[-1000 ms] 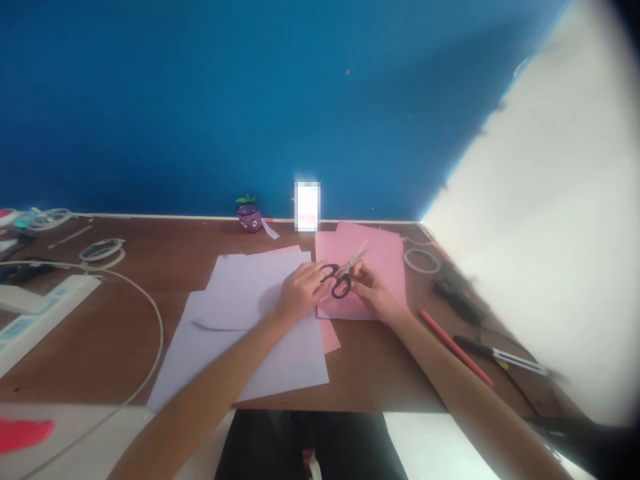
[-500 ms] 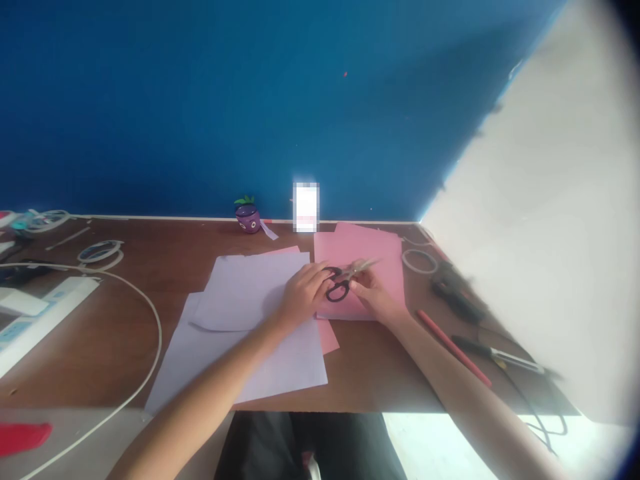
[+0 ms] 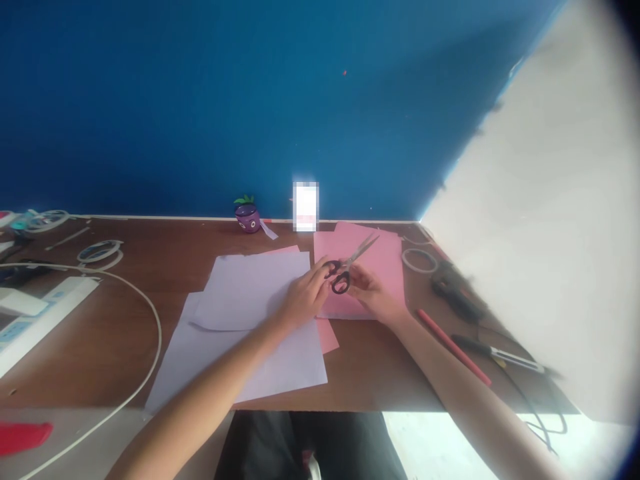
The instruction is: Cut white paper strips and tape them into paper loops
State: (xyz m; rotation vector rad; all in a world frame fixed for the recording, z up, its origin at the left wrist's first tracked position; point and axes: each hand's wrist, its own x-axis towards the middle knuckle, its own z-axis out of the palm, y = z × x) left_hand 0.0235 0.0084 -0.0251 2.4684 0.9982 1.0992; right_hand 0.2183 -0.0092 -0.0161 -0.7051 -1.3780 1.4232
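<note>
A pair of scissors [image 3: 362,248] with black handle rings is held above the pink paper [image 3: 390,267], its slim blades pointing up and to the right. The fingers of my left hand [image 3: 305,297] are closed on the left handle ring. My right hand [image 3: 377,297] grips the scissors from the other side, thumb beside the lower ring and fingers curled behind the handles; their exact contact is partly hidden. Under my left forearm lie sheets of lavender paper [image 3: 250,287], with edges of more pink paper showing beneath them.
A purple cup [image 3: 247,219] and a bright blurred screen [image 3: 306,207] stand by the blue wall. To the right are a tape roll [image 3: 420,261], a red stick [image 3: 455,348], a black-handled cutter [image 3: 500,353] and cables. A white power strip [image 3: 50,320] and looping cable occupy the left.
The scissors have swung so their blades point more steeply upward, and they look less spread. My right fingers have shifted from the blades toward the handles.
</note>
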